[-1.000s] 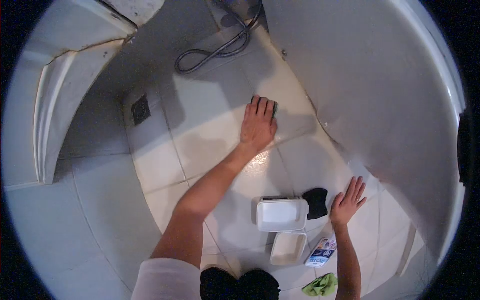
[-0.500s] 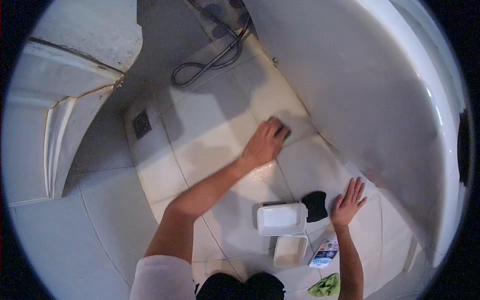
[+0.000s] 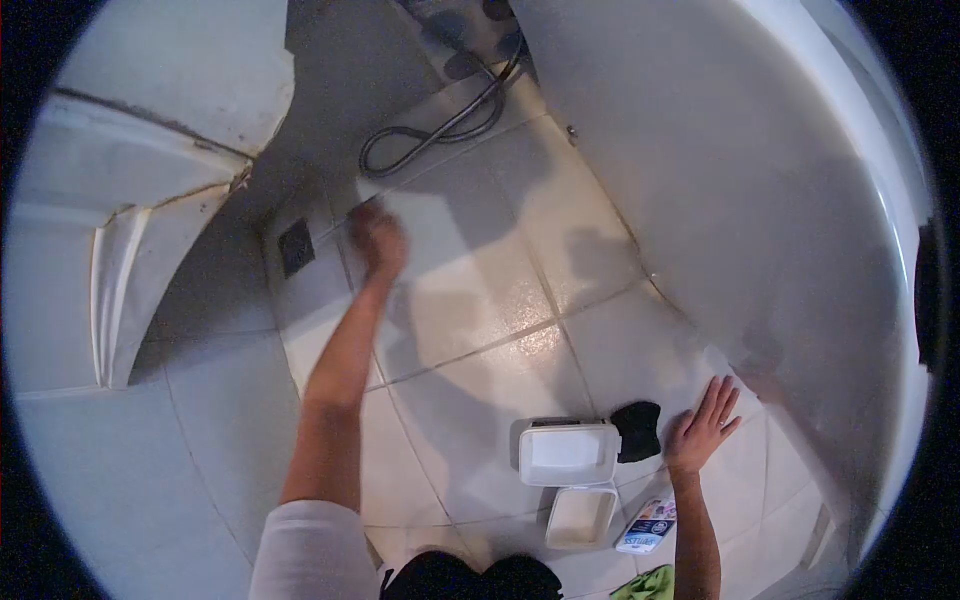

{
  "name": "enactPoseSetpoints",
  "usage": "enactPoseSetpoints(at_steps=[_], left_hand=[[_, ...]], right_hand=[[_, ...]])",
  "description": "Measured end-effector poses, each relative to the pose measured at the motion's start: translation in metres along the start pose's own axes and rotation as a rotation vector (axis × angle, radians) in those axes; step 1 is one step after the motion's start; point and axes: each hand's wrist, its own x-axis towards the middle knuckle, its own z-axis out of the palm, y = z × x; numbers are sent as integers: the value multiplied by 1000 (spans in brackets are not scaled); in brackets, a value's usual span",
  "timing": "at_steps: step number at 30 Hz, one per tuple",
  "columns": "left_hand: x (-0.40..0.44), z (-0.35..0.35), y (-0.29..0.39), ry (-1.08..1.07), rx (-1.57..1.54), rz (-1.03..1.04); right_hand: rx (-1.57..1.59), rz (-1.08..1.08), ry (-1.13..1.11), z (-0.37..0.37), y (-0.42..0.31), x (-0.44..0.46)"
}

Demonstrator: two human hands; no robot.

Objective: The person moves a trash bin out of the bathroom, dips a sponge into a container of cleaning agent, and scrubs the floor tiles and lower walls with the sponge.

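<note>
My left hand [image 3: 380, 243] is closed over a small dark scrubbing sponge [image 3: 366, 208] on the tiled floor [image 3: 480, 270], smeared by motion and near the drain. Fingers cover most of the sponge, so its shape is hard to make out. My right hand [image 3: 703, 428] lies flat on the tiles with fingers spread, beside the tub's base. Just left of it is a black pad [image 3: 637, 431], touching or close to a white plastic container [image 3: 568, 480]. A second, cream container [image 3: 580, 517] sits nearer to me. By my right forearm lie a white-and-blue packet [image 3: 648, 526] and a green cloth [image 3: 645, 583].
A square floor drain [image 3: 296, 248] is at the left. A coiled metal shower hose [image 3: 430, 140] lies toward the back. The curved white bathtub side [image 3: 740, 200] rises on the right, and a worn white panel [image 3: 170, 160] juts in on the left.
My left hand has swept left with the sponge, from near the tub side over toward the drain. My right hand stays flat on the floor. The view has shifted slightly.
</note>
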Motion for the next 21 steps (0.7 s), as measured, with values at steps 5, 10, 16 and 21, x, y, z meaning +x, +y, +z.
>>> enactPoseSetpoints(at_steps=[5, 10, 16, 21], left_hand=[[-63, 59, 220, -118, -156, 584], [-162, -67, 177, -343, -322, 661], [-223, -196, -112, -173, 172, 1], [-170, -171, -88, -17, 63, -337]], right_hand=[[15, -26, 13, 1, 3, -2], [10, -52, 42, 2, 3, -2], [29, -83, 92, 8, 2, -3], [7, -95, 145, 17, 9, -7]])
